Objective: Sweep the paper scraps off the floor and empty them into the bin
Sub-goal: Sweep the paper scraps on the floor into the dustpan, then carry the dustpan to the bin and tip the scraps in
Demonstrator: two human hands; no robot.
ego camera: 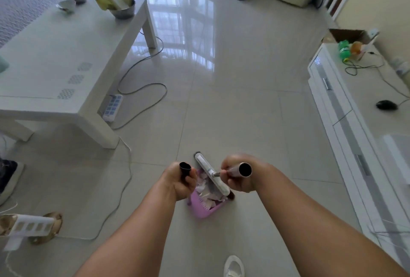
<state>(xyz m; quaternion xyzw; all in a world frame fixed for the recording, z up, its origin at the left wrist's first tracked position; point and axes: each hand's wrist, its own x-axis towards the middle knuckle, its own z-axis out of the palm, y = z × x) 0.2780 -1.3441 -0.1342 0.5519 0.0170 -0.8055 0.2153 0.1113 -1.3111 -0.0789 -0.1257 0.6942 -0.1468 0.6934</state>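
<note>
We're standing over the pan, both hands busy. Our left hand [180, 180] is clenched round the black dustpan handle [184, 169], which we see end-on, so it rises straight up twd the camera; that lets us steady the pan w/o bending. Our right hand [238, 175] is closed on the metal broom handle [243, 169], also seen nearly end-on, tube mouth facing us.

The pink dustpan [205, 209] sits on the floor [233, 99] just below and btwn our hands. The paper scraps [207, 190] are piled inside it, white and pale pieces heaped vs the back wall. The broom head [211, 173], a long white bar, lies diagonally across the pan's mouth, touching or just above the heap. We judge it's held there as a gate: it pins the scraps so they don't slide back out when the pan lifts.

No loose scraps show on the tiles around us, so the sweeping part looks abt done. No bin is clearly in view; can't tell where it stands, so the emptying step isn't begun.

Hazards for the carry, as we read it: a grey cable [142, 90] and power strip [112, 107] trail on the floor by the white table [55, 59] to our left, and a shoe [234, 266] is near our feet. Keeping the pan tilted back w/ the broom on top should hold the light paper in.
</note>
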